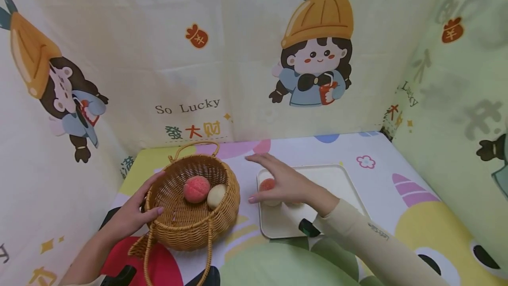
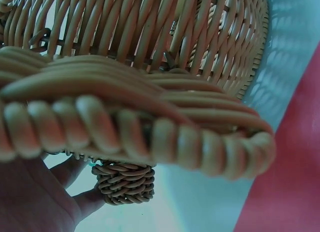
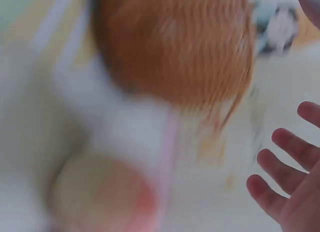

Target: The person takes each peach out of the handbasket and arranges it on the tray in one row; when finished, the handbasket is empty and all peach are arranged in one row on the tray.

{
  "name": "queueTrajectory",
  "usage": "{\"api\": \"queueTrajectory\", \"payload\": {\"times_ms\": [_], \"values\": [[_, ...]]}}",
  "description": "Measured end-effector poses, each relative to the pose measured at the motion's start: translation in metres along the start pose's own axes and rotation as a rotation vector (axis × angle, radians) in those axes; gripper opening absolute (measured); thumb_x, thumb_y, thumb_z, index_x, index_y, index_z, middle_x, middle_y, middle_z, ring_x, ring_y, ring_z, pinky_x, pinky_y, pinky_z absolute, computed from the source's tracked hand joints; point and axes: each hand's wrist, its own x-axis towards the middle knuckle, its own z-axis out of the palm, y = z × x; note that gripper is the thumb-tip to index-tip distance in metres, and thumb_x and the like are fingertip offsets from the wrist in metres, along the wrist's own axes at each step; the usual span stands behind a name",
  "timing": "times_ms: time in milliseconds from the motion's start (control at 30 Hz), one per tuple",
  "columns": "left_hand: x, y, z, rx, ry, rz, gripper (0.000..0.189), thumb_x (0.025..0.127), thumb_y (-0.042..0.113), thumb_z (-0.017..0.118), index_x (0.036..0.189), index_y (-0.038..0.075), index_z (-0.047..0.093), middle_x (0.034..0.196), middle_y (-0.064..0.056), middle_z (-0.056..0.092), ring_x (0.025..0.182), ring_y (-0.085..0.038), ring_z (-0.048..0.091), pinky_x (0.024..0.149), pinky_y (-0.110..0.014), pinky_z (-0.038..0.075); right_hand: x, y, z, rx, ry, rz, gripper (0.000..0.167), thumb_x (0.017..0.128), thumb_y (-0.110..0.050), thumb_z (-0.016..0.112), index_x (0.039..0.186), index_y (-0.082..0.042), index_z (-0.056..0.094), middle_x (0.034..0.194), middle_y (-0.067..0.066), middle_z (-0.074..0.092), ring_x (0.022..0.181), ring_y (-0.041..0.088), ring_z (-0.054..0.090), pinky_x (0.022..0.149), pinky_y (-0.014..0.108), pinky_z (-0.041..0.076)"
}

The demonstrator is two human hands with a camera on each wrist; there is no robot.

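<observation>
A brown wicker basket (image 1: 190,233) with looped handles stands on the left of the table. My left hand (image 1: 132,213) grips its left rim, thumb over the edge. Inside lie a pinkish-red, grooved ball like a peach (image 1: 196,189) and a cream ball (image 1: 216,196). My right hand (image 1: 291,182) is held over the left part of a white tray (image 1: 329,175), fingers spread and nothing between them. Partly hidden beneath it is a red-and-cream ball (image 1: 267,184), blurred in the right wrist view. In the left wrist view, woven wicker (image 2: 150,27) fills the top.
Printed cloth walls (image 1: 246,65) enclose the table at the back and both sides. A patterned cloth (image 1: 381,180) covers the tabletop. One basket handle (image 1: 209,250) hangs toward the front, another (image 1: 196,144) stands up at the back.
</observation>
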Motion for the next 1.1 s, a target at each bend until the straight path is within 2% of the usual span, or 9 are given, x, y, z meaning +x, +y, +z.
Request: {"api": "queueTrajectory", "payload": {"times_ms": [67,167,333,500,633,767,900,1100], "values": [[0.001,0.000,0.001,0.000,0.002,0.006,0.088,0.094,0.013,0.069,0.163,0.024,0.016,0.158,-0.030,0.019,0.128,-0.067,0.034,0.078,-0.069,0.051,0.019,-0.027,0.008,0.031,-0.061,-0.083,0.102,0.075,-0.065,0.080,0.158,-0.030,0.034,0.160,-0.009,0.029,0.146,0.012,0.028,0.114,0.048,0.033],[0.002,-0.001,0.003,-0.003,0.003,0.008,0.087,0.094,0.013,0.069,0.163,0.024,0.017,0.158,-0.030,0.020,0.128,-0.067,0.034,0.079,-0.069,0.051,0.044,-0.058,0.022,0.098,-0.146,-0.163,0.103,0.076,-0.059,0.082,0.160,-0.031,0.029,0.162,-0.008,0.024,0.146,0.011,0.027,0.113,0.046,0.033],[0.001,-0.001,0.005,-0.004,0.001,-0.002,0.087,0.094,0.014,0.069,0.163,0.025,0.017,0.158,-0.029,0.020,0.129,-0.066,0.034,0.080,-0.069,0.051,0.077,-0.082,0.045,0.195,-0.237,-0.173,0.103,0.078,-0.053,0.083,0.161,-0.031,0.025,0.163,-0.008,0.021,0.146,0.008,0.023,0.113,0.041,0.033],[0.001,-0.002,0.002,0.002,-0.003,-0.003,0.088,0.093,0.014,0.069,0.163,0.026,0.017,0.159,-0.029,0.020,0.129,-0.066,0.034,0.079,-0.067,0.053,0.096,-0.087,0.061,0.330,-0.276,-0.096,0.099,0.083,-0.047,0.080,0.162,-0.030,0.023,0.161,-0.012,0.026,0.145,0.007,0.026,0.114,0.039,0.031],[0.000,-0.003,0.000,0.006,-0.001,-0.006,0.090,0.093,0.015,0.070,0.163,0.027,0.016,0.159,-0.029,0.019,0.130,-0.066,0.033,0.079,-0.065,0.054,0.108,-0.089,0.068,0.430,-0.318,0.009,0.096,0.085,-0.044,0.079,0.161,-0.032,0.023,0.161,-0.010,0.028,0.144,0.007,0.029,0.114,0.038,0.031],[-0.002,-0.004,0.000,0.012,0.004,-0.011,0.090,0.093,0.015,0.071,0.163,0.026,0.015,0.159,-0.029,0.019,0.131,-0.065,0.031,0.081,-0.067,0.052,0.118,-0.091,0.076,0.480,-0.368,0.113,0.096,0.084,-0.043,0.081,0.161,-0.034,0.024,0.161,-0.009,0.029,0.137,0.007,0.038,0.112,0.036,0.033],[-0.002,-0.003,0.000,0.006,0.002,-0.019,0.089,0.094,0.015,0.070,0.163,0.026,0.015,0.159,-0.029,0.019,0.131,-0.065,0.032,0.081,-0.068,0.051,0.126,-0.089,0.085,0.460,-0.385,0.177,0.097,0.082,-0.045,0.082,0.160,-0.035,0.026,0.162,-0.006,0.029,0.139,0.011,0.039,0.112,0.038,0.034],[-0.001,-0.002,0.001,-0.015,0.001,-0.016,0.087,0.095,0.014,0.068,0.163,0.026,0.015,0.158,-0.029,0.020,0.129,-0.064,0.036,0.078,-0.063,0.055,0.131,-0.086,0.096,0.314,-0.399,0.222,0.101,0.082,-0.046,0.083,0.162,-0.026,0.024,0.162,-0.003,0.030,0.147,0.012,0.027,0.117,0.037,0.027]]}}
